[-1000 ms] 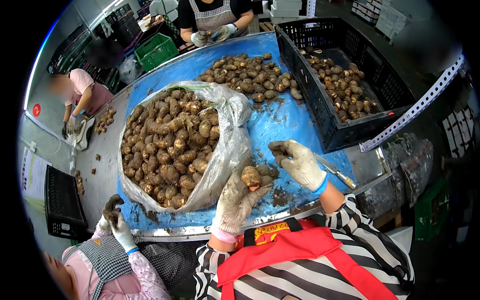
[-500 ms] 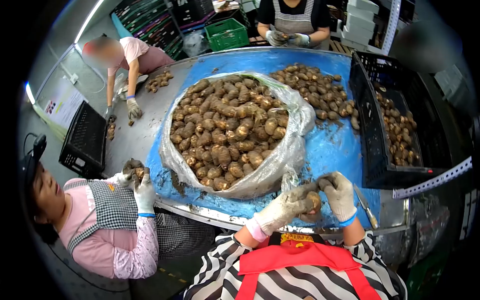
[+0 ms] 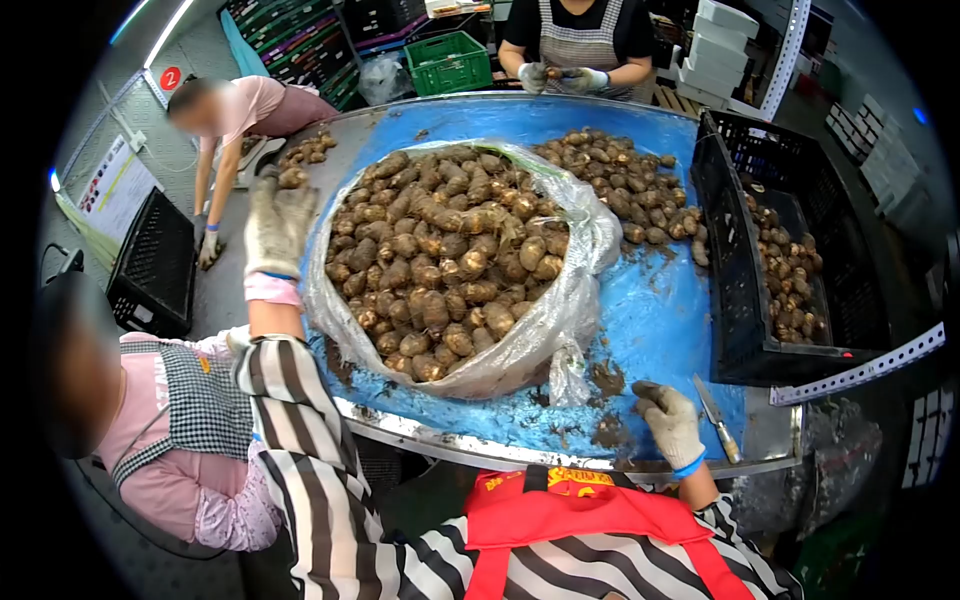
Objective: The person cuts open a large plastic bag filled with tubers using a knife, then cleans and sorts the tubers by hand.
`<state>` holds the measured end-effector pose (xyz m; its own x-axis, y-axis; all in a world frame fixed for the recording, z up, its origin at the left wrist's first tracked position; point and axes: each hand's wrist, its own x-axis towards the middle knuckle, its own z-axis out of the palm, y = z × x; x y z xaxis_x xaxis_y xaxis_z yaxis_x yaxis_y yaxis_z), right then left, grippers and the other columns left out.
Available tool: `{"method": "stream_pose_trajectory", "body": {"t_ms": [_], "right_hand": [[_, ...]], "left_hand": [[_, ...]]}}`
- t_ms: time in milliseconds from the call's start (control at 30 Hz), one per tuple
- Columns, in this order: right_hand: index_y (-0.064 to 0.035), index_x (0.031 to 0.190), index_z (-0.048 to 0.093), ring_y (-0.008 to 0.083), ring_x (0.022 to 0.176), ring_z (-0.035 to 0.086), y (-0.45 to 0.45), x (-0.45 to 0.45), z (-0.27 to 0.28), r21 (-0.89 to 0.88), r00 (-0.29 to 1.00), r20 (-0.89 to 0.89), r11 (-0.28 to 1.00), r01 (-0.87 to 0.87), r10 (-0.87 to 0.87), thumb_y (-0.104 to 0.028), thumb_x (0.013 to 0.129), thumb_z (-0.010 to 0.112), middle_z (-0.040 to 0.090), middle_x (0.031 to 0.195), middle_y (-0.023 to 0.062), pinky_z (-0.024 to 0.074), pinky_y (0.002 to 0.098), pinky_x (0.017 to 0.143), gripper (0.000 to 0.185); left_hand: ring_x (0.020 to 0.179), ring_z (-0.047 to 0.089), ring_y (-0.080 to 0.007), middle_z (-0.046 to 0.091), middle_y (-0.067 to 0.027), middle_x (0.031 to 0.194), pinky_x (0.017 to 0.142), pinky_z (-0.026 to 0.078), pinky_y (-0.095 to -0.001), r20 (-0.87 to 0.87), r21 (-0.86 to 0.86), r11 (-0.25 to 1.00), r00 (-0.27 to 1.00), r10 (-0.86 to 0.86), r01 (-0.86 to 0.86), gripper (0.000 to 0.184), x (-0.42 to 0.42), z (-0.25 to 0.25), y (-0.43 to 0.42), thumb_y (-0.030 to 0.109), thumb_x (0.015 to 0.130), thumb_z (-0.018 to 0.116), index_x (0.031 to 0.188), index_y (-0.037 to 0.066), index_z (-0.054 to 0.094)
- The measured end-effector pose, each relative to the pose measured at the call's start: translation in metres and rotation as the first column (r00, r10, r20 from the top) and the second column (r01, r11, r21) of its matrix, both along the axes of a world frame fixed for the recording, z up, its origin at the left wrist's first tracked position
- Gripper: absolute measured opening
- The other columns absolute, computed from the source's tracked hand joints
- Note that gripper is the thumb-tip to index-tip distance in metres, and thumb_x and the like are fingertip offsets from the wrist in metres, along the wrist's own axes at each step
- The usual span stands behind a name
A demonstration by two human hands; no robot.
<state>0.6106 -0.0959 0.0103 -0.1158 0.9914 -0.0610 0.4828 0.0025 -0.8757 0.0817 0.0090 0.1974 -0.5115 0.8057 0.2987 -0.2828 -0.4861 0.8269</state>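
Observation:
My left hand (image 3: 277, 230), in a soiled white glove, is stretched far to the left over the metal tabletop. Its fingers are spread, and one taro (image 3: 293, 178) is at the fingertips; whether they still touch it is unclear. On the near side of the table, my right hand (image 3: 670, 425) is loosely bent, with nothing visible in it. Right of it lies a knife (image 3: 716, 418) with a wooden handle. Between my hands, a large clear plastic bag (image 3: 590, 265) stands open, heaped with taros (image 3: 450, 255).
More taros (image 3: 620, 180) lie loose on the blue sheet (image 3: 660, 310). A black crate (image 3: 715, 250) at right holds taros; another black crate (image 3: 155, 265) stands left. One person (image 3: 180, 400) is beside my left arm, and two others work across the table.
My left hand has swung from beside my right hand to the far left, taking a taro there. My right hand stays near the table edge, now apart from the left.

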Motion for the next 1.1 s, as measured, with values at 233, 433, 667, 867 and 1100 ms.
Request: {"method": "stream_pose_trajectory", "body": {"t_ms": [233, 433, 667, 867, 1100], "right_hand": [[-0.0033, 0.103, 0.075, 0.0270, 0.082, 0.069, 0.030, -0.033, 0.044, 0.298, 0.959, 0.081, 0.912, -0.282, 0.270, -0.007, 0.085, 0.070, 0.071, 0.093, 0.0127, 0.0545, 0.0370, 0.073, 0.019], [-0.0047, 0.106, 0.075, 0.0272, 0.091, 0.069, 0.083, -0.086, 0.077, 0.689, 0.864, 0.319, 0.532, -0.493, 0.389, -0.002, 0.082, 0.071, 0.072, 0.100, 0.0098, 0.0561, 0.0355, 0.079, 0.024], [-0.0053, 0.104, 0.075, 0.0317, 0.099, 0.067, 0.113, -0.173, 0.076, 0.352, 0.729, 0.581, 0.695, -0.627, 0.363, -0.033, 0.084, 0.071, 0.071, 0.097, 0.0144, 0.0511, 0.0427, 0.090, 0.035], [-0.0031, 0.105, 0.070, 0.0334, 0.104, 0.065, 0.119, -0.192, 0.053, 0.197, 0.676, 0.642, 0.774, -0.602, 0.362, -0.030, 0.079, 0.071, 0.069, 0.104, 0.0169, 0.0495, 0.0462, 0.093, 0.037], [-0.0035, 0.140, 0.058, 0.0094, 0.104, 0.060, 0.089, -0.127, 0.080, -0.078, 0.715, -0.592, 0.856, -0.510, 0.372, -0.020, 0.104, 0.061, 0.067, 0.115, 0.0017, 0.0506, 0.0255, 0.094, 0.040]], "left_hand": [[0.126, 0.055, -0.0386, 0.062, -0.0193, 0.125, 0.113, 0.040, -0.0541, -0.974, 0.002, 0.988, 0.222, 0.037, -0.157, 0.041, 0.170, -0.081, -0.052, 0.029, 0.080, 0.079, 0.112, 0.006, 0.067], [0.126, 0.049, -0.0424, 0.054, -0.0209, 0.133, 0.118, 0.026, -0.0664, -0.997, 0.081, 0.965, -0.016, 0.080, -0.250, 0.040, 0.236, -0.145, -0.110, 0.021, 0.072, 0.081, 0.104, 0.006, 0.062], [0.126, 0.052, -0.0470, 0.056, -0.0253, 0.131, 0.112, 0.039, -0.0598, -0.998, 0.012, 0.979, 0.060, 0.025, -0.205, 0.054, 0.262, -0.175, -0.139, 0.014, 0.077, 0.073, 0.126, -0.003, 0.057], [0.130, 0.049, -0.0473, 0.053, -0.0258, 0.139, 0.114, 0.036, -0.0599, -0.993, -0.018, 0.977, 0.114, 0.006, -0.214, 0.059, 0.261, -0.173, -0.142, 0.013, 0.076, 0.073, 0.132, -0.001, 0.057], [0.132, 0.053, -0.0407, 0.055, -0.0224, 0.142, 0.114, 0.041, -0.0454, -0.882, -0.018, 0.966, 0.459, 0.105, -0.256, 0.072, 0.236, -0.142, -0.131, -0.002, 0.081, 0.065, 0.150, 0.002, 0.045]]}}
